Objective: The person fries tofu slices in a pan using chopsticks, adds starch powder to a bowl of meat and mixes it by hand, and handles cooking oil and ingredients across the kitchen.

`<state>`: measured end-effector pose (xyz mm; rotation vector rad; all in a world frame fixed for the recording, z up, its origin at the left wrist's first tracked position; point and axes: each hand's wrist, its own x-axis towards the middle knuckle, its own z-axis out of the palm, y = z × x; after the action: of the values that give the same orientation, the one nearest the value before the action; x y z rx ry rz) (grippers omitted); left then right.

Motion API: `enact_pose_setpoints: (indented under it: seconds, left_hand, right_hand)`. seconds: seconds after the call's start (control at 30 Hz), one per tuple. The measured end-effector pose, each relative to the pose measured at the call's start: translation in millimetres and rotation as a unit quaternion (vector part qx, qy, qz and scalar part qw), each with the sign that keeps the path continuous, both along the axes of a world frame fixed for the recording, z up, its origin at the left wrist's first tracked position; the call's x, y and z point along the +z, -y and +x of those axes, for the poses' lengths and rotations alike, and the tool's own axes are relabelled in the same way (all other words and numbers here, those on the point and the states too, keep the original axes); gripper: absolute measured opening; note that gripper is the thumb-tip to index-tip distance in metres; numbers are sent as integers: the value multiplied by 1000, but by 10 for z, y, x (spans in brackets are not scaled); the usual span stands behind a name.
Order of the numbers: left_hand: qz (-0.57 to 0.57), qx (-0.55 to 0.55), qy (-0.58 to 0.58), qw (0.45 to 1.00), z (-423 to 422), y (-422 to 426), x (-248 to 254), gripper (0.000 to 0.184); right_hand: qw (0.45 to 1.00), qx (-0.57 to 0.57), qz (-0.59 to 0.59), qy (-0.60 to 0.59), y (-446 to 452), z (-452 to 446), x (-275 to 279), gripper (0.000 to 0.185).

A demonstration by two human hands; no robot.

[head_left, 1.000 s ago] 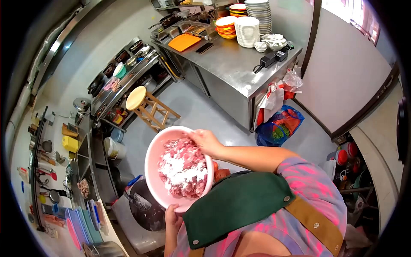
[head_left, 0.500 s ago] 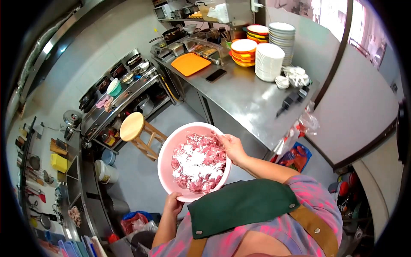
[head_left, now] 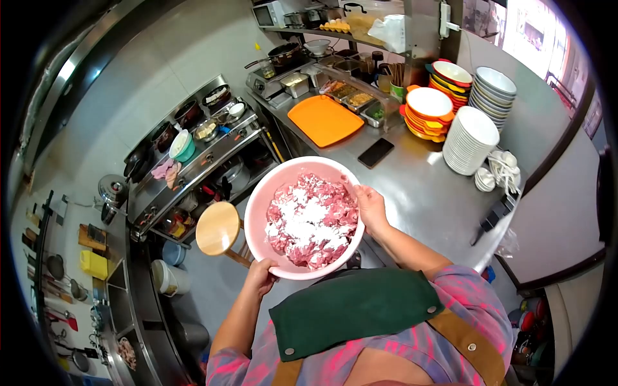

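Note:
Between my two hands I carry a pink plastic basin (head_left: 256, 212) in front of my green apron (head_left: 347, 309). Raw chopped meat (head_left: 341, 212) fills its bottom, with white powder (head_left: 306, 222) heaped over the middle. My left hand (head_left: 262, 276) grips the rim at the lower left, fingers hidden beneath the basin. On the right side, my right hand (head_left: 371, 207) is closed over the rim, thumb on top. The basin tilts slightly toward me.
A steel counter (head_left: 425, 212) ahead bears an orange tray (head_left: 325, 121), a phone (head_left: 376, 153) and stacked white plates (head_left: 471, 140). A wooden stool (head_left: 217, 228) stands left of the basin. The stove (head_left: 212, 151) is farther left, and sinks (head_left: 119, 283) line the left side.
I have moved forward with the basin, so the counter, tray and phone appear nearer. Both hands keep their hold on the rim.

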<state>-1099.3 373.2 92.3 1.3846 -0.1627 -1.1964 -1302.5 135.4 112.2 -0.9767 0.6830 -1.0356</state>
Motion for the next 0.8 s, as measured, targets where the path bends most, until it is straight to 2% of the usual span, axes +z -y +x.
enact_pose_setpoints:
  seconds: [0.13,0.23,0.3,0.37,0.43,0.5,0.57,0.63,0.7,0.77,0.8]
  left_hand:
    - [-31,26,-5,999,566,780,-108,31]
    - [-45,95,16,994,963,1399,3,33]
    - [-33,56,12,998,1428,1658,-103,32]
    - [-13,64,5,998,1686,1921,-73,29]
    - [-10,31,5,999,2059,2188,-275,32]
    - [24,2,40,999,2307,2527,-260,33]
    - [4,-21,26,999,2538,2985,-340,34]
    - [-13,-57,-2,998,2789,3350,-312,36]
    - [-12,-125,18,992,3064,3778,-421,39]
    - [-23,-185,22,982,3294,4336,-579,42]
    - [-49,-196,19,979,3375,4564,-626,34]
  right_hand:
    - [998,44,1,51,845,670,-181,30]
    - [999,27,13,36,1411,1277,-334,28]
    - [997,56,39,27,1673,1555,-212,25]
    - [997,37,48,46,1903,1843,-315,26]
    - [997,27,35,58,2181,2076,-461,28]
    - [1000,-19,2,-20,2509,2247,-654,27]
    - [999,-48,1,-16,2894,2377,-880,27]
    - [987,-140,-41,-66,3028,2483,-860,28]
    - [991,-126,-21,-45,3279,2429,-1064,31]
    - [977,-194,-9,-83,3424,2505,-1098,34]
    - [963,-233,-21,-135,3399,2518,-979,39]
